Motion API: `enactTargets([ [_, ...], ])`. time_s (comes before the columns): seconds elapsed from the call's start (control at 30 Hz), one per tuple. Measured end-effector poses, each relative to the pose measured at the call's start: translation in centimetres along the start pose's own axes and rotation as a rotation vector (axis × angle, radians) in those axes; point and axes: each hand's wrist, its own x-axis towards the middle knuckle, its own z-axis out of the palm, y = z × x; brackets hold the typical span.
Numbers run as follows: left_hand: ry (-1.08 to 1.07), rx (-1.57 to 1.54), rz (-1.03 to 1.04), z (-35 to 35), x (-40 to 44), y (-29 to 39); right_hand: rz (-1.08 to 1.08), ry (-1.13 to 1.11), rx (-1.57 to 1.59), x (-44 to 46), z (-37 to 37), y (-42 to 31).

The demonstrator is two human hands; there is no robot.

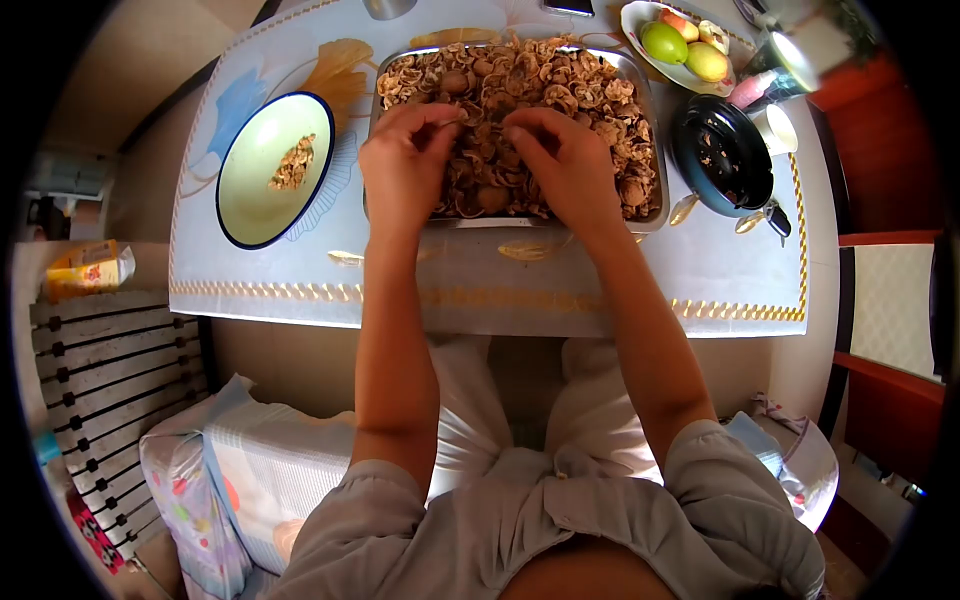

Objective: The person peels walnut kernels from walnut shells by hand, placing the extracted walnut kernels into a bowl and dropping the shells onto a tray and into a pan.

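A metal tray (655,215) full of walnut shells and some whole walnuts (492,198) lies in front of me on the table. Over its left half is my left hand (405,150), its thumb and forefinger pinched on something too small to make out. My right hand (565,160) is above the middle of the tray, fingers curled and close together; what they hold, if anything, is hidden. A short gap separates the two hands. To the left, a white enamel bowl (245,200) with a dark blue rim contains a small heap of walnut pieces (293,163).
A dark round pan (722,155) with bits inside stands right of the tray, near a white cup (776,130) and a black-handled tool (777,220). Behind it are a plate of fruit (640,20) and a shiny container (790,65). A phone (568,6) lies at the back edge.
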Motion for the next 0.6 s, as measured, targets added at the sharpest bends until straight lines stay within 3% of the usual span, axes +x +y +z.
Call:
enactTargets([
  [0.07, -0.031, -0.369, -0.148, 1.0, -0.2, 1.3, 0.163, -0.052, 0.258, 0.1, -0.1, -0.1],
  [0.17, -0.074, -0.599, -0.035, 2.3, -0.5, 1.5, 0.383, -0.146, 0.662, 0.4, -1.3, -1.4],
  [0.2, -0.108, -0.477, 0.023, 2.2, -0.5, 1.3, 0.352, -0.143, 0.655, 0.5, -1.4, -1.3],
  [0.3, -0.056, -0.678, 0.035, 3.0, -0.6, 1.9, 0.268, -0.126, 0.660, 0.6, -1.5, -0.7],
  [0.4, 0.027, -0.799, -0.095, 3.3, -0.7, 3.4, 0.194, -0.073, 0.717, 0.5, -0.9, -0.8],
  [0.47, -0.087, -0.802, -0.140, 2.9, -0.6, 2.4, 0.149, -0.018, 0.752, 0.4, -0.5, -1.1],
  [0.6, -0.149, -0.725, -0.211, 2.4, -0.6, 1.7, 0.032, -0.029, 0.466, 0.0, -0.9, -1.7],
])
